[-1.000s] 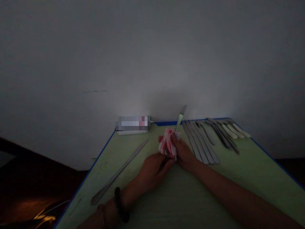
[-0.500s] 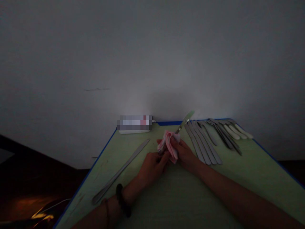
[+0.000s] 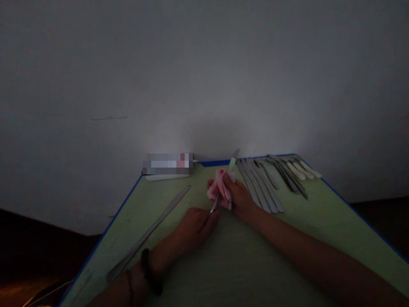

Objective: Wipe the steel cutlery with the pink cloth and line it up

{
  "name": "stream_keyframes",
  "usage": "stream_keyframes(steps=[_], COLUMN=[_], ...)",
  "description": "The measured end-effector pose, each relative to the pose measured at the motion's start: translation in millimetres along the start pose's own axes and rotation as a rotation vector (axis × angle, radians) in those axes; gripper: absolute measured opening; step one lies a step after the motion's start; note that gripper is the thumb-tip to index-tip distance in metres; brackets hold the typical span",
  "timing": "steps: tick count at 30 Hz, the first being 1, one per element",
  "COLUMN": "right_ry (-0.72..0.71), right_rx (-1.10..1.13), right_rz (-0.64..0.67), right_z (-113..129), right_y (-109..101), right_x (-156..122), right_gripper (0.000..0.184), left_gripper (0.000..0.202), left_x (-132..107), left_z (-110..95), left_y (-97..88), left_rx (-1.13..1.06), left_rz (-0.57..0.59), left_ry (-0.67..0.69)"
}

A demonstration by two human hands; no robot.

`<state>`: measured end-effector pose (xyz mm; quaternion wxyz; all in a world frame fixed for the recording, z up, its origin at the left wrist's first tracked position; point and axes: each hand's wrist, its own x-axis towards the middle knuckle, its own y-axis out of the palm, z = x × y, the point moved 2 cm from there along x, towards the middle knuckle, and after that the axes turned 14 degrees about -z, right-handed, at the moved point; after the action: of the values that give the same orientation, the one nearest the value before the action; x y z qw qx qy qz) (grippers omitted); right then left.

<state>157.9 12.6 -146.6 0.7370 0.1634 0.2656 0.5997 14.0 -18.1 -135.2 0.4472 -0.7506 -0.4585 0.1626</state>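
Note:
My left hand (image 3: 193, 226) is closed around the handle of a table knife (image 3: 232, 161), near the middle of the green table (image 3: 255, 264). My right hand (image 3: 238, 197) is closed on a pink cloth (image 3: 219, 189) that is wrapped round the knife's blade. The blade tip sticks out past the cloth toward the wall. A dark band sits on my left wrist.
A long metal utensil (image 3: 150, 232) lies diagonally on the left of the table. Several knives (image 3: 260, 187) lie side by side to the right of my hands, with spoons and forks (image 3: 292, 172) beyond. A blurred box (image 3: 168, 164) sits at the far edge by the wall.
My left hand has drawn the knife handle back toward me, so less blade shows beyond the cloth. The view has shifted a little to the right.

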Motion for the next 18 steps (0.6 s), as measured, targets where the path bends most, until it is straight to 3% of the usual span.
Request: stream_keyframes(steps=[5,12,18], right_ry=[-0.082,-0.220,-0.399], right_rx=[0.156,0.271,0.279], right_rz=[-0.144,-0.283,-0.321], right_z=[30,86,102], right_y=[-10,-18,-24], right_x=[18,30,30], right_gripper=[0.034,0.035,0.033], left_gripper=[0.055,0.056,0.059], left_x=[-10,-12,-6], left_z=[-6,-5,-3], left_y=[-5.7,-11.9,-10.8], left_rx=[-0.046,-0.279,-0.381], left_rz=[0.005,0.126,0.169], left_ry=[0.050,-0.191,-0.206])
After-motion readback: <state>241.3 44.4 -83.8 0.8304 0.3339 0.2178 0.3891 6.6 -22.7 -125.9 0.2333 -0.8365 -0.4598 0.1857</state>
